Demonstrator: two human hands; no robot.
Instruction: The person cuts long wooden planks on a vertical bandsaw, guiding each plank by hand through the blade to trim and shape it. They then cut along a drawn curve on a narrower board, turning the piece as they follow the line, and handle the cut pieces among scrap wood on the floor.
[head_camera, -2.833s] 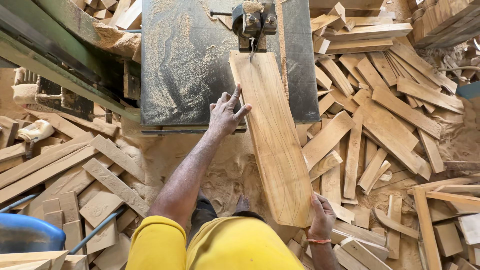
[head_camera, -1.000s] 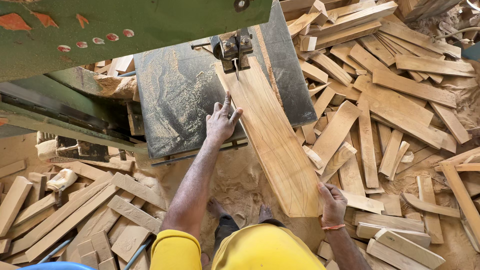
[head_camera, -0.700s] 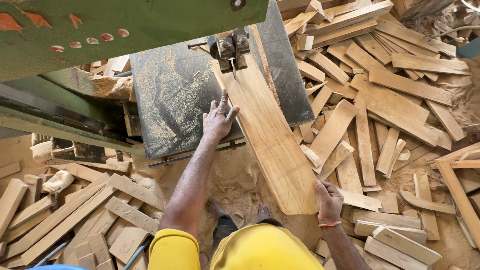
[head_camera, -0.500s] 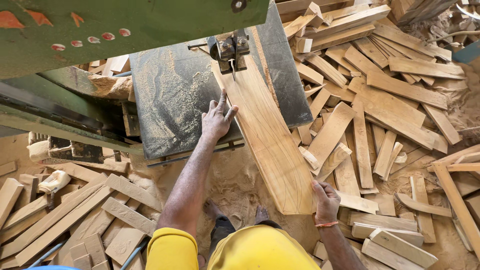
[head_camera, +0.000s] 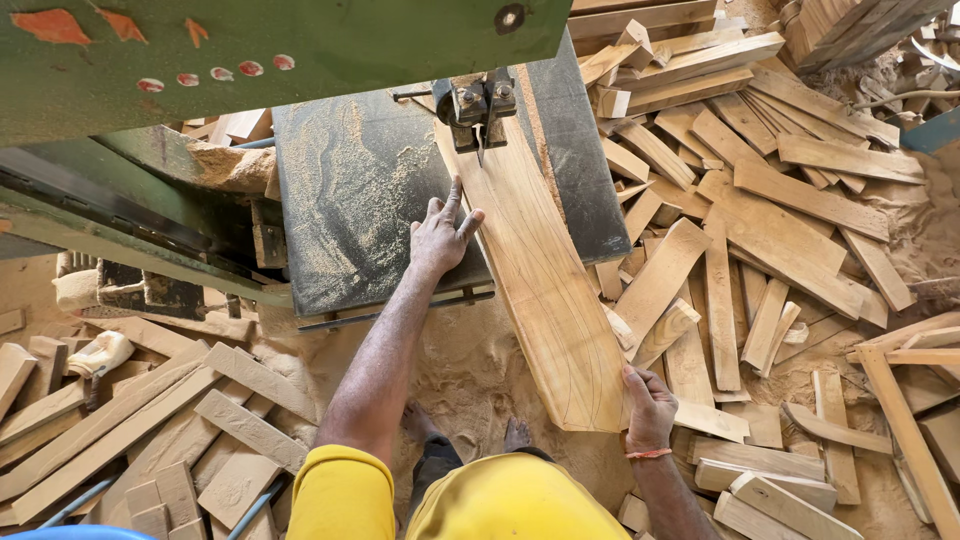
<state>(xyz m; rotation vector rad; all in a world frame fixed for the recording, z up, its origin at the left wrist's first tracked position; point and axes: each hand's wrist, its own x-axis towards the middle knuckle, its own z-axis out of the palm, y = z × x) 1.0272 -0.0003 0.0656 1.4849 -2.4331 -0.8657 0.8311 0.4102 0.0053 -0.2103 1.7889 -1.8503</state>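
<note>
1. A long wooden plank (head_camera: 540, 280) lies slantwise on the dark metal desk (head_camera: 360, 200) of a band saw, its far end at the blade guide (head_camera: 478, 105) and its near end hanging off the desk's front edge toward the person.
2. The left hand (head_camera: 442, 235) rests flat, fingers spread apart, against the plank's left edge, partly on the sawdust-strewn desk; its grip is not closed around anything.
3. The right hand (head_camera: 650, 408) has its grip clamped on the plank's near right corner, fingers curled over the edge, an orange band at the wrist.
4. Thin curved pencil lines run along the plank's near half.
5. The saw's green housing (head_camera: 250, 45) fills the upper left of the view.
6. Cut wooden slats (head_camera: 760, 200) lie heaped on the floor to the right, and more offcuts (head_camera: 130, 420) lie to the left.
7. Sawdust (head_camera: 480, 370) covers the floor under the plank, where the person's bare feet show.
</note>
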